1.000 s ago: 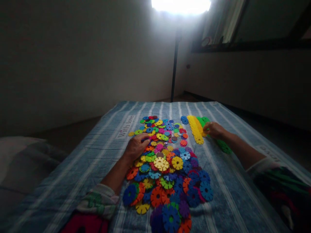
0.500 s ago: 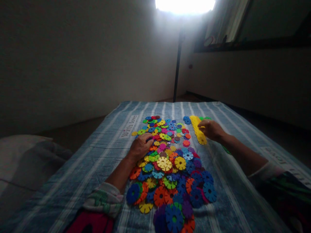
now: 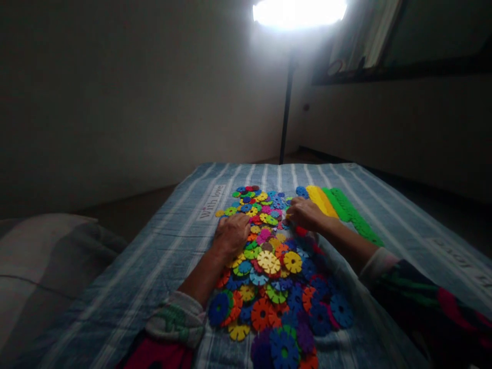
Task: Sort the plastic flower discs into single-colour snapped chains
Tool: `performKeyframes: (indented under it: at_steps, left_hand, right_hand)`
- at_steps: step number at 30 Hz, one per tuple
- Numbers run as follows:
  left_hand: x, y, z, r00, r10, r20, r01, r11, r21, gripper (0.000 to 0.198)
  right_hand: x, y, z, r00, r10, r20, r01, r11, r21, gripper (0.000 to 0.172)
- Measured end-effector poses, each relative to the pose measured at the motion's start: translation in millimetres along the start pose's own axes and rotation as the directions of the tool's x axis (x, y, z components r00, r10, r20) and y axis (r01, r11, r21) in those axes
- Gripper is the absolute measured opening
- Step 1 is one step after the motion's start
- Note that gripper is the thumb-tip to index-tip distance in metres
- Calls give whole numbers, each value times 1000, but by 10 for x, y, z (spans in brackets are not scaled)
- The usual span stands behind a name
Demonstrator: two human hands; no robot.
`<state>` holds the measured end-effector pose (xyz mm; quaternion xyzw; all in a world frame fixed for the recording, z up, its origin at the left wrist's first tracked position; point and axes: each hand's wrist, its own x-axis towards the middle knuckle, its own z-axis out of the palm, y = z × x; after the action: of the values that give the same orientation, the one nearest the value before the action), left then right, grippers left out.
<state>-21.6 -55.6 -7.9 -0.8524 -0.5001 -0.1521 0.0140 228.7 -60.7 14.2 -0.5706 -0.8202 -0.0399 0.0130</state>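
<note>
A heap of flat, notched plastic discs [image 3: 273, 266] in many colours lies spread on a blue striped sheet [image 3: 161, 256]. My left hand [image 3: 231, 234] rests palm down on the heap's left edge, fingers curled over some discs. My right hand [image 3: 305, 213] reaches into the far right part of the heap, fingers bent down onto small discs there; what they grip, if anything, is hidden. Just right of that hand lie a row of yellow discs [image 3: 321, 199] and a longer row of green discs [image 3: 353, 216], with a few blue discs [image 3: 302, 191] at their far end.
The sheet covers a bed that ends a little beyond the discs. A dark lamp pole [image 3: 286, 120] stands behind it under a bright light [image 3: 300, 11]. A grey pillow [image 3: 42, 266] lies at the left. A dark ledge runs along the right wall.
My right hand has left the yellow and green rows and moved left into the mixed heap. The green row now lies uncovered. My left hand has stayed on the heap's left edge.
</note>
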Motion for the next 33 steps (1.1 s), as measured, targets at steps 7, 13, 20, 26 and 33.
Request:
performKeyframes:
  at_steps: [7, 13, 20, 26, 33]
  left_hand:
    - [-18, -42, 90, 996, -90, 16, 91, 995, -38, 26]
    - [-10, -50, 78, 998, -70, -8, 69, 996, -52, 25]
    - [37, -61, 47, 999, -51, -11, 51, 998, -36, 23]
    - [67, -85, 54, 1000, -27, 5, 27, 999, -24, 26]
    - [90, -83, 47, 998, -58, 19, 59, 998, -10, 28]
  right_hand:
    - [32, 18, 31, 1000, -9, 20, 8, 999, 33, 18]
    - [78, 30, 39, 1000, -23, -13, 24, 998, 52, 19]
    - [59, 104, -38, 994, -19, -103, 42, 974, 222, 18]
    - [-134, 627, -266, 960, 139, -243, -21, 901, 433, 12]
    - [-490, 1193, -240, 958, 262, -119, -206, 912, 355, 12]
